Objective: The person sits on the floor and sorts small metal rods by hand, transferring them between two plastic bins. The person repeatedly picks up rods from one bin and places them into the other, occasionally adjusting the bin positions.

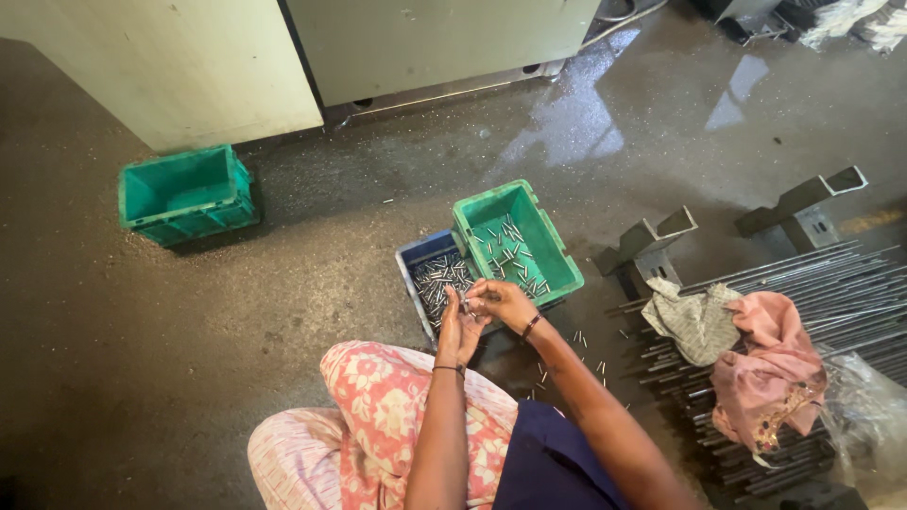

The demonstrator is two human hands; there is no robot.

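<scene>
Both hands met over the blue crate (422,257) of small metal pins (436,281). The left hand (457,326) and right hand (504,300) had fingers pinched shut on a pin (465,304) between them; its axis was too small to tell

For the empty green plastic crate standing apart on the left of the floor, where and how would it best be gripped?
The empty green plastic crate stands upright with its mouth open, nothing inside. Its thick top rim looks like the best hold: come from above and grip the two short end walls, one hand each. The cabinet behind crowds the far side, so approaching from the near side seems easier.
</scene>
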